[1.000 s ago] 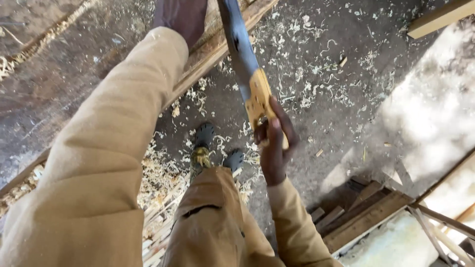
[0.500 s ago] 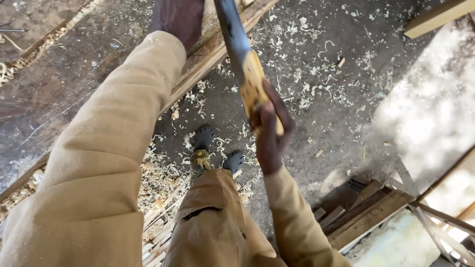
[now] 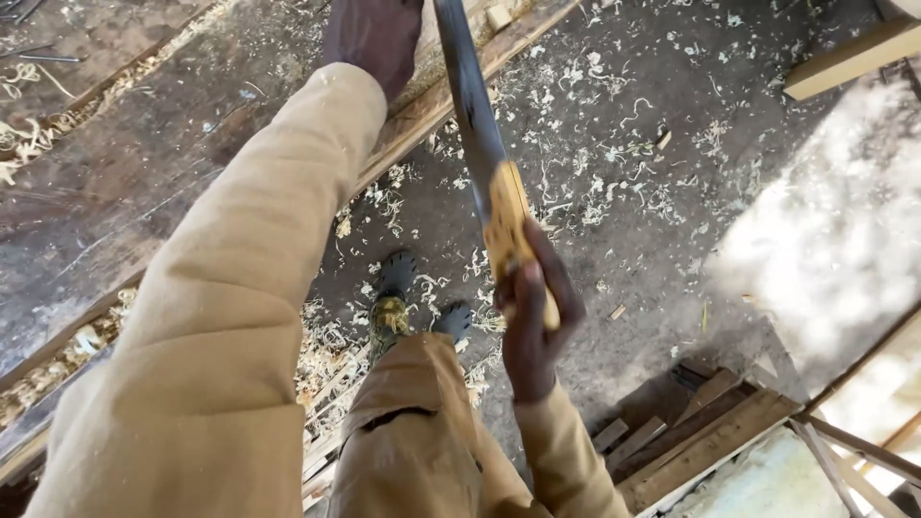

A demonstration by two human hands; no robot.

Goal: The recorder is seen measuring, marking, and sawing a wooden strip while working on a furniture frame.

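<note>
Head view looks straight down on a person sawing at the long worn wooden plank (image 3: 451, 91) that runs along the edge of the dark workbench (image 3: 115, 192). Their right hand (image 3: 530, 321) is wrapped tight round the yellow wooden handle of a hand saw with a dark steel blade (image 3: 470, 115), and since a second ago that hand has drawn back from the plank while the blade stands steeper, so the stroke reads as a pull. Just left of the blade, the left hand (image 3: 374, 38) presses flat on the plank, fingers out of frame. Below the plank, grey clogs (image 3: 395, 273) stand among pale curled shavings (image 3: 595, 182); stacked timber offcuts (image 3: 710, 422) lie well right, leaving elbow room.
</note>
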